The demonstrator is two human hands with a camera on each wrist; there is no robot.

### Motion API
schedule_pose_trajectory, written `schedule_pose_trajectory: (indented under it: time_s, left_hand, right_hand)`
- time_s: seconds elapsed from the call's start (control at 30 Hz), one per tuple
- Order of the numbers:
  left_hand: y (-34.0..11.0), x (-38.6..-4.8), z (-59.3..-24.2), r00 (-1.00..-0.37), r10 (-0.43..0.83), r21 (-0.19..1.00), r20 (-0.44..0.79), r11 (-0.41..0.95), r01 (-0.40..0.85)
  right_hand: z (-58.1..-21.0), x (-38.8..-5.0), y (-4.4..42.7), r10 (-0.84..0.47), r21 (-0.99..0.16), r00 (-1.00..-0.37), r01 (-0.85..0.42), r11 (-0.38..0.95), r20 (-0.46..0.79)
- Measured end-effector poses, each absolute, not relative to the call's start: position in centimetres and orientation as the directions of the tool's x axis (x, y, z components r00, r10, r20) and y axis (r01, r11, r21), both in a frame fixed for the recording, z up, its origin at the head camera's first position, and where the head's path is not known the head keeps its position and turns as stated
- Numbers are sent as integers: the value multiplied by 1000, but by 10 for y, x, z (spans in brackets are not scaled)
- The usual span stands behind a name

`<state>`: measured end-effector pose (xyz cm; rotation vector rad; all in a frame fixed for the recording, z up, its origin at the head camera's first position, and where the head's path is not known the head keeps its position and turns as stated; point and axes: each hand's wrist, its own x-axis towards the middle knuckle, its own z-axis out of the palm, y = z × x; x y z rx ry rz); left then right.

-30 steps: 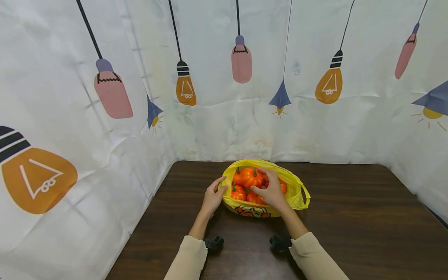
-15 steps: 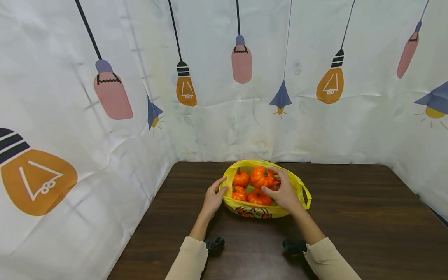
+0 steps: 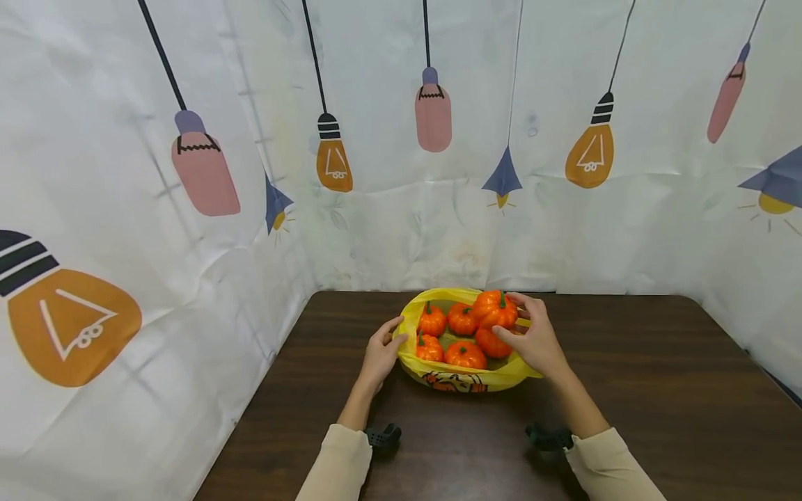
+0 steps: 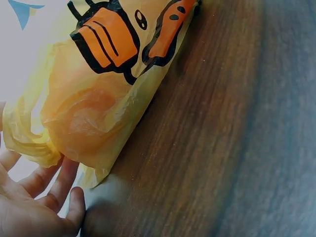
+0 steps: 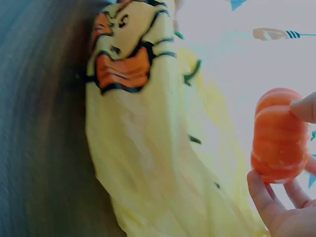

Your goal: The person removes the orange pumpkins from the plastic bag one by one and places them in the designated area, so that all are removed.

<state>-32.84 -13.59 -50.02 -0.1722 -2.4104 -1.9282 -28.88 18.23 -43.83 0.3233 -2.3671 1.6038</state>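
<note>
A yellow plastic bag (image 3: 422,367) with a printed cartoon lies with its mouth open on the table. Inside it rest several small orange toy pumpkins (image 3: 465,355) with green stems. My left hand (image 3: 380,353) holds the bag's left rim; in the left wrist view the bag (image 4: 84,118) covers part of its fingers. With thumb and fingers, my right hand (image 3: 537,342) grips a larger pumpkin (image 3: 491,308) above the bag's right side. The right wrist view has this pumpkin (image 5: 280,138) between thumb and fingers, apart from the bag (image 5: 143,148).
The dark wooden table (image 3: 639,390) extends on both sides of the bag. White curtains (image 3: 388,229) printed with lamps and bulbs stand behind the table and at its left. A black band (image 3: 383,437) sits at each wrist.
My right hand has moved right and raised the larger pumpkin from among the others. More of the pumpkins below now show. My left hand has stayed at the bag's left rim.
</note>
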Motion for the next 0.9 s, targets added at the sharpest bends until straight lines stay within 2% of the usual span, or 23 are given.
schedule_pose_trajectory:
  time_s: [0.63,0.9]
  left_hand:
    - [-139,-330,-501,-991,70,968,113,217,126]
    - [-137,-314,-475,-991,112,972,76,212,99]
  right_hand:
    - [-424,-290,231,69,-865,-940,-276,418,333]
    - [-424,-289,247,121,-857,-929,-266,442,351]
